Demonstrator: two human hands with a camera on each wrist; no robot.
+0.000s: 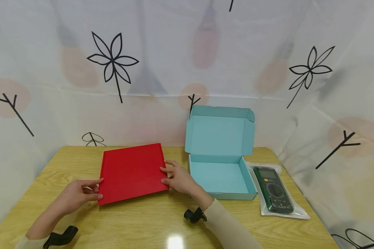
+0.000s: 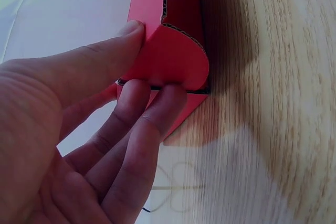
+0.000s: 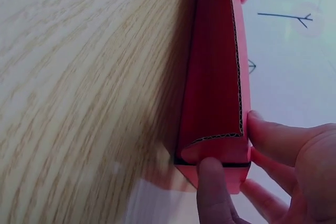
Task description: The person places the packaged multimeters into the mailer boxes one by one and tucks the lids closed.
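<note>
The left hand (image 1: 78,195) pinches the left end of a red box (image 1: 132,173) and the right hand (image 1: 181,178) grips its right end, over the wooden table (image 1: 127,224); near the right edge lies a bagged multimeter (image 1: 275,192), just beside a pale blue box (image 1: 230,196), lid (image 1: 219,135) raised, before a flower-printed cloth (image 1: 165,52)
</note>
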